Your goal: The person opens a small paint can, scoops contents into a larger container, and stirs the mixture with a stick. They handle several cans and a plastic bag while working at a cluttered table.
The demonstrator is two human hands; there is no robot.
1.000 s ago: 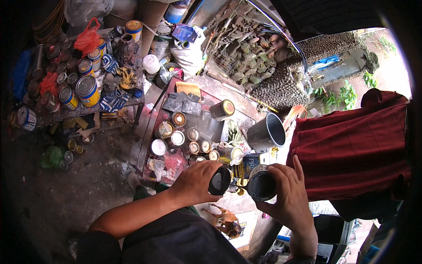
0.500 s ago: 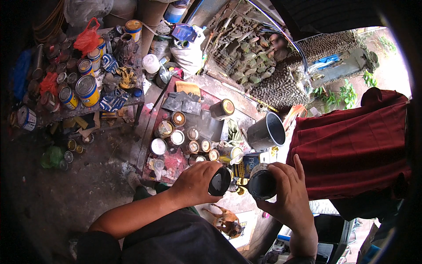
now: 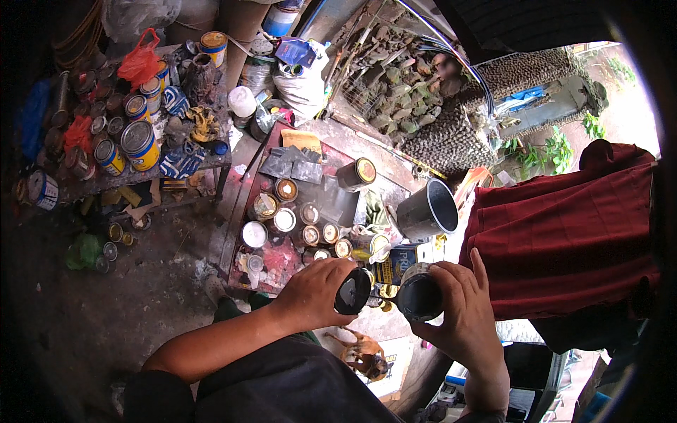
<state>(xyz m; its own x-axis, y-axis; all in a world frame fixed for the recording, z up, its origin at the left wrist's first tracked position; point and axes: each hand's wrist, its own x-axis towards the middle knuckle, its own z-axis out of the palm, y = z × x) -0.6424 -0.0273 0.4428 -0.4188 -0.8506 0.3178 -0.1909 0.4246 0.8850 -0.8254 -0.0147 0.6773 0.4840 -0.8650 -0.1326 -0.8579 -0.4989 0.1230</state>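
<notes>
My left hand is closed round a small black cup tilted on its side, its dark opening facing me. In my right hand is a small paint can, with a dark inside and a pale outer wall, gripped between thumb and fingers. The index finger of that hand points up, off the can. Cup and can are held side by side with a small gap. A thin dark streak shows between their rims; I cannot tell if it is flowing paint. Below the hands, a brown dog is on the floor.
Ahead is a low red table with several open paint cans, a grey bucket and a dark rectangular tin. A cluttered bench stands at the left. Dark red cloth hangs at the right.
</notes>
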